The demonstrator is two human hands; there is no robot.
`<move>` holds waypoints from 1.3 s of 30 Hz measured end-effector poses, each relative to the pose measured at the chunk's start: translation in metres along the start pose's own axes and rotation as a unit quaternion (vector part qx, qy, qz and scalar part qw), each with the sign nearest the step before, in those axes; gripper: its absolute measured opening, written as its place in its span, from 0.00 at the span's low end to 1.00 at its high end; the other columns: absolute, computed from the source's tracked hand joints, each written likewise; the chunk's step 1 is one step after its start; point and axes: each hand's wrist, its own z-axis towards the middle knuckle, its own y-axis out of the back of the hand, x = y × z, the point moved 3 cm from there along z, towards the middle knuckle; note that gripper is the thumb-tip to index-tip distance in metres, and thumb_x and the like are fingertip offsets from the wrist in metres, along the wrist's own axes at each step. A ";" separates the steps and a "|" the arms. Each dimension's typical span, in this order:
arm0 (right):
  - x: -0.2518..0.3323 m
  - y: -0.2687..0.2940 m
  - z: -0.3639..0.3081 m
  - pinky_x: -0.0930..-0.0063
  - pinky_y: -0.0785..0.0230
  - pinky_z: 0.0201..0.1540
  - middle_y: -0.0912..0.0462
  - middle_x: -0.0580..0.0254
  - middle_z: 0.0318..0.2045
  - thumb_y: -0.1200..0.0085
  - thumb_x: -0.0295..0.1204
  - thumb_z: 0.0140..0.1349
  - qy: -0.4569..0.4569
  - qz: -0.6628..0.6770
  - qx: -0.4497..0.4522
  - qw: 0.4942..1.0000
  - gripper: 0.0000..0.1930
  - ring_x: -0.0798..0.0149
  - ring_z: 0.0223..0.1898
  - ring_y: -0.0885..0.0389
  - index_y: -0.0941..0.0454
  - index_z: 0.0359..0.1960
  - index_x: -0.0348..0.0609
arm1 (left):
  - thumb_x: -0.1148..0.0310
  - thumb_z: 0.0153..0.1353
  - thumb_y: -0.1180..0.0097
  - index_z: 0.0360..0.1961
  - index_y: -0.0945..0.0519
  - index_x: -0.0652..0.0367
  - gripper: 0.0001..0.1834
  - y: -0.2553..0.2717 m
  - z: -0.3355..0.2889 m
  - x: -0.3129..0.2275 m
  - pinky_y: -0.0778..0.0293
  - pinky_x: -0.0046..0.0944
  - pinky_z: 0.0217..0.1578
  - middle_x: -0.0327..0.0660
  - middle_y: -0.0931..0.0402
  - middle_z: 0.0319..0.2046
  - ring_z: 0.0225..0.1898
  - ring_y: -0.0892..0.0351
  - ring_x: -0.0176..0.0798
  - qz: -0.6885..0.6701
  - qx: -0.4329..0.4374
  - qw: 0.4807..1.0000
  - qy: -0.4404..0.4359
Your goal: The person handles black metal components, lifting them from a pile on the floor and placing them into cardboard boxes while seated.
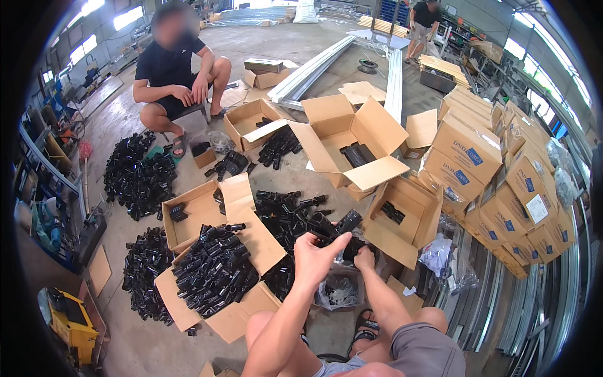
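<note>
In front of my knees, my left hand is closed around a black tubular plastic fitting, thumb along its near side. Just right of it and a little lower, the curled fingers of my right hand grip another black piece, whose exact shape is partly hidden. Beneath both hands stands a small greyish bin with clear plastic bits inside. To the left, an open carton is heaped with black fittings. More black fittings lie in a pile beyond my left hand.
Open cartons stand ahead: one large, one at right, one at left. Black piles cover the left floor. A person sits there; another stands far back. Stacked boxes and metal profiles occupy the right.
</note>
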 end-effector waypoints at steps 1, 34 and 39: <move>0.001 0.006 -0.005 0.56 0.29 0.55 0.19 0.44 0.50 0.46 0.29 0.55 0.003 0.082 -0.042 0.996 0.22 0.44 0.52 0.20 0.24 0.54 0.46 | 0.70 0.52 0.28 0.40 0.16 0.66 0.16 0.000 0.000 -0.001 0.26 0.28 0.35 0.35 0.17 0.32 0.32 0.23 0.24 0.004 -0.005 1.000 -0.014; 0.180 0.176 -0.249 0.81 0.29 0.44 0.18 0.65 0.36 0.37 0.18 0.59 0.237 0.741 -0.027 0.628 0.09 0.75 0.38 0.21 0.20 0.40 0.37 | 0.67 0.58 0.33 0.39 0.16 0.60 0.11 0.001 -0.035 -0.003 0.49 0.22 0.16 0.27 0.27 0.20 0.17 0.38 0.18 -0.179 0.096 0.976 0.084; 0.172 0.169 -0.245 0.74 0.30 0.51 0.17 0.62 0.42 0.41 0.18 0.62 0.236 0.782 0.044 0.575 0.09 0.70 0.44 0.20 0.21 0.44 0.39 | 0.74 0.53 0.31 0.42 0.16 0.63 0.14 -0.001 -0.042 -0.020 0.29 0.26 0.34 0.32 0.18 0.31 0.31 0.24 0.22 -0.101 0.101 0.989 -0.034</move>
